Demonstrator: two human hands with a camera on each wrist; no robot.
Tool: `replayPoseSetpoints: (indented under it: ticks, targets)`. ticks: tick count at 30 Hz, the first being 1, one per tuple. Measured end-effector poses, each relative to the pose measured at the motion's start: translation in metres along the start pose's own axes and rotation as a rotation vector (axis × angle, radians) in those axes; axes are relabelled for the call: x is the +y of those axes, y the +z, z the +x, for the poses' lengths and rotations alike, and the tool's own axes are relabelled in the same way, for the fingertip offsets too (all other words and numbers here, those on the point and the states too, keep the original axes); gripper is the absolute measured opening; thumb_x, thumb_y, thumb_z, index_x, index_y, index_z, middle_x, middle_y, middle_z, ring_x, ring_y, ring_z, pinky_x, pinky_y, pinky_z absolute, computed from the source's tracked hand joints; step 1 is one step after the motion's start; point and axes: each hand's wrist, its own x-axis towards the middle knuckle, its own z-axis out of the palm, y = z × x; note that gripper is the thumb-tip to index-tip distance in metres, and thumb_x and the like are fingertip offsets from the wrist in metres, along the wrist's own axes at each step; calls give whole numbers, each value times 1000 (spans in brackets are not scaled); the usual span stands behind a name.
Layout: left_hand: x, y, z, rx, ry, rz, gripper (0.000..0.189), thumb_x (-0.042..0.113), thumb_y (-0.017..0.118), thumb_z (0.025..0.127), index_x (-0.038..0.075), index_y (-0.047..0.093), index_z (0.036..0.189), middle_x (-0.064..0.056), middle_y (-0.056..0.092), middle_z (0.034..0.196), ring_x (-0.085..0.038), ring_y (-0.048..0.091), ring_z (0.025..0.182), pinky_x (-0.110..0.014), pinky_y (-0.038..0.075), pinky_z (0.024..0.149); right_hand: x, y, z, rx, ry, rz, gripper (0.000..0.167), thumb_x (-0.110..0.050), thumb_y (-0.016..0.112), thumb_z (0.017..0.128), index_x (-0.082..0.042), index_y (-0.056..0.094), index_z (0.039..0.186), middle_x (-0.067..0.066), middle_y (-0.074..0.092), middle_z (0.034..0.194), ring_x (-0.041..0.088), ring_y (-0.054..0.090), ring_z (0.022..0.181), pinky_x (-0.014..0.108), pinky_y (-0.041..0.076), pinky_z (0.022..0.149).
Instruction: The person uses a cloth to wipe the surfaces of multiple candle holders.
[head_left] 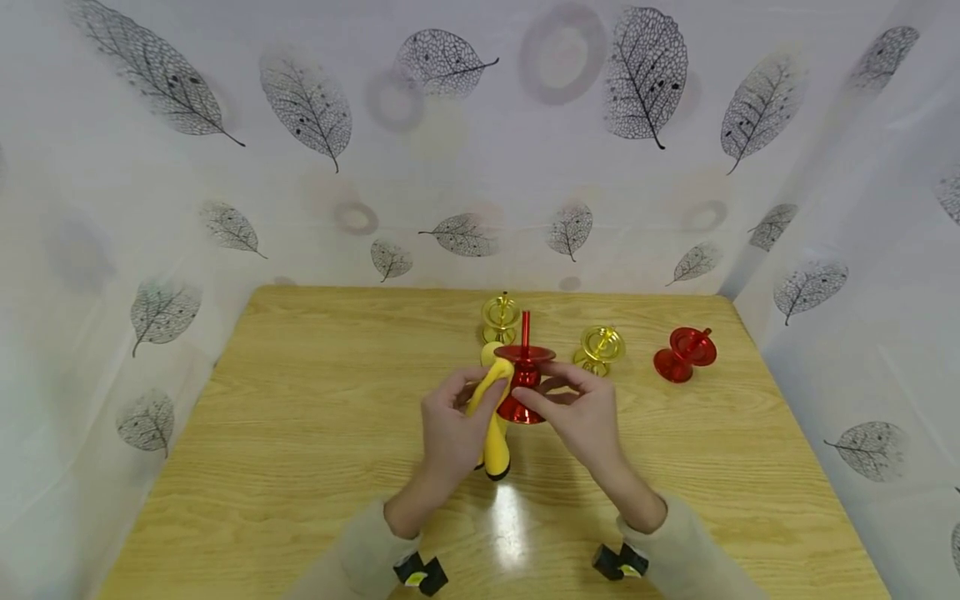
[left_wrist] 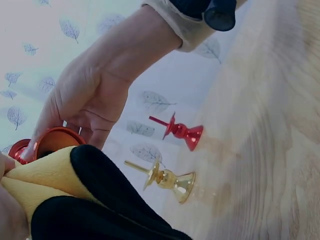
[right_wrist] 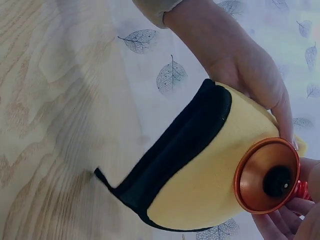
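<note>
A shiny red candle holder (head_left: 527, 375) with a wide dish and a thin upright stem is held raised over the table. My right hand (head_left: 588, 417) grips it around its waist and flared base. Thumb and fingers of my left hand (head_left: 453, 429) pinch a soft yellow cloth (head_left: 495, 446) with black edging, which hangs folded beside the holder. In the right wrist view the holder's hollow base (right_wrist: 250, 182) faces the camera, overlapping the cloth. The left wrist view has the black edging (left_wrist: 110, 185) up close, and the cloth partly hides the holder there.
Two gold candle holders (head_left: 500, 317) (head_left: 600, 346) stand behind my hands on the wooden table (head_left: 315, 400). Farther right is a second red candle holder (head_left: 678, 358). A white curtain (head_left: 480, 183) with leaf prints hangs past the table's back edge.
</note>
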Motion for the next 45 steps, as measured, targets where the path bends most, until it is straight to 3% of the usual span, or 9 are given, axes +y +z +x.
replayPoseSetpoints:
  ticks: [5,12,18,21,27,30,33,40,45]
  targets:
    - [1,0,0,-10,-56,-18,14,6,81,92,-3,76,102,-21,80,99,-28,80,79,-22,63,62,3,3,1,14,5,20,27,2,87,82,3,78,108,18,78,103,6,71,82,27,67,67]
    - [-6,-3,8,-51,-146,-154,16,3,75,97,-10,70,104,-29,76,100,-9,75,71,-19,61,59,6,3,1,-63,-37,156,25,7,82,85,11,74,109,-15,77,98,5,72,84,28,67,69]
    - [-7,-5,10,-69,-144,-187,15,1,72,98,-13,67,101,-32,74,98,-1,72,71,-17,61,59,5,2,1,-89,-83,177,26,9,81,86,12,73,110,-16,77,100,4,72,86,26,67,69]
    - [-4,-5,7,-47,-109,-134,13,2,76,95,-10,72,98,-28,76,95,-1,71,70,-18,60,58,5,2,2,-55,-87,121,25,8,82,85,9,75,109,-12,77,98,5,71,84,26,67,68]
    - [7,-5,-1,-51,19,-65,11,1,82,90,-2,80,100,-19,81,95,-2,73,79,-21,65,67,8,3,3,7,-102,44,24,8,84,82,6,77,106,23,77,100,4,70,82,25,66,67]
    - [10,-5,-3,-56,41,-57,11,3,81,91,-1,80,102,-17,81,97,-4,73,79,-23,65,68,11,4,3,8,-115,43,25,8,84,82,5,77,106,27,76,103,4,71,82,25,66,67]
    - [12,-5,-3,-44,-6,-21,13,6,82,91,-1,79,102,-16,81,96,-8,74,78,-22,64,67,14,4,2,1,-117,55,25,7,84,83,4,77,106,21,77,102,5,71,83,26,67,67]
    - [7,-6,0,-32,-110,-23,14,7,81,92,-3,77,100,-22,80,95,-34,78,74,-20,61,59,17,6,0,-19,-119,105,24,9,82,84,5,77,107,-13,76,100,6,71,84,27,67,67]
    - [-3,-7,3,-49,-159,-76,12,5,79,93,-5,75,99,-25,78,92,-15,76,66,-18,58,54,17,9,-1,-37,-144,135,24,11,81,84,8,75,107,-17,76,99,5,71,85,26,67,68]
